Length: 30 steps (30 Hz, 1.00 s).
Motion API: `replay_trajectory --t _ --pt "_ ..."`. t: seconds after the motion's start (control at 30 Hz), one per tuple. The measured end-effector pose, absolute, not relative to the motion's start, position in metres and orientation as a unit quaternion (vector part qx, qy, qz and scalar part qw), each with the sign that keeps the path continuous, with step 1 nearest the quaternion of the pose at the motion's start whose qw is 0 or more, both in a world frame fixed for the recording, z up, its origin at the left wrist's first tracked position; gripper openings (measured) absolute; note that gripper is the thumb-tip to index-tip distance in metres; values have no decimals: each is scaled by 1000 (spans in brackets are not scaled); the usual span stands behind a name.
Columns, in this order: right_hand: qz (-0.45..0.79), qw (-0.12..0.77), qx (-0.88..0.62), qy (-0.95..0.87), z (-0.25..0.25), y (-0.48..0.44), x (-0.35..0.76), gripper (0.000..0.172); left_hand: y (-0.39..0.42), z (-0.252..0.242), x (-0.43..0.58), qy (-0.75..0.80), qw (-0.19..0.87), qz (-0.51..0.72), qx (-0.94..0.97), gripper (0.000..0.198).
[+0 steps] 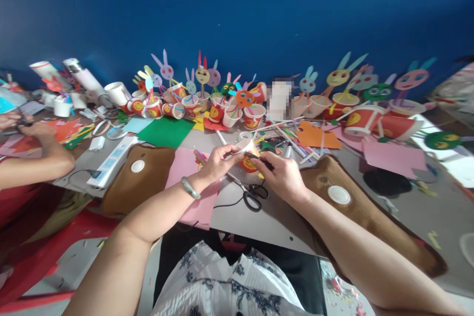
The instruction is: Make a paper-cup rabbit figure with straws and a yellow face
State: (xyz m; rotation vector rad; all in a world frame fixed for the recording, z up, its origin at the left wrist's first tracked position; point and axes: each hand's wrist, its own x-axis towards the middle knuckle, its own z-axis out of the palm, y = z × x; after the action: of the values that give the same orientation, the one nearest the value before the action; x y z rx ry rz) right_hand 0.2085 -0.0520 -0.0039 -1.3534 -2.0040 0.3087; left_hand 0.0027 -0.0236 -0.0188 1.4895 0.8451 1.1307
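A red and white paper cup (249,164) is in front of me at the table's middle. My left hand (220,160), with a jade-coloured bangle on the wrist, pinches the cup near its rim. From the right, my right hand (284,174) grips a slim dark tool (255,156) whose tip meets the cup by the rim; its kind is too small to make out. Black-handled scissors (253,197) lie just below the cup, their blades pointing up and left. Pink paper (188,202) lies beneath my left wrist.
Finished cups with paper rabbit faces (203,76) line the blue wall. Two brown pads (138,182) flank my arms. A power strip (113,162), green paper (163,132) and orange paper (317,135) lie around. At left a co-worker's arm (40,158) rests over coloured paper.
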Motion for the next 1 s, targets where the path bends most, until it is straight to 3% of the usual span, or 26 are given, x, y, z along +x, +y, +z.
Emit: replay_trajectory --t 0.27,0.53,1.0 --pt "130 351 -504 -778 -9 -50 207 43 -29 -17 2 399 538 458 585 36" --pt "97 391 -385 -831 -9 -56 208 48 -31 -19 2 407 591 445 537 39" --pt "129 420 -457 -773 -16 -46 211 50 -33 -14 3 442 571 424 547 39"
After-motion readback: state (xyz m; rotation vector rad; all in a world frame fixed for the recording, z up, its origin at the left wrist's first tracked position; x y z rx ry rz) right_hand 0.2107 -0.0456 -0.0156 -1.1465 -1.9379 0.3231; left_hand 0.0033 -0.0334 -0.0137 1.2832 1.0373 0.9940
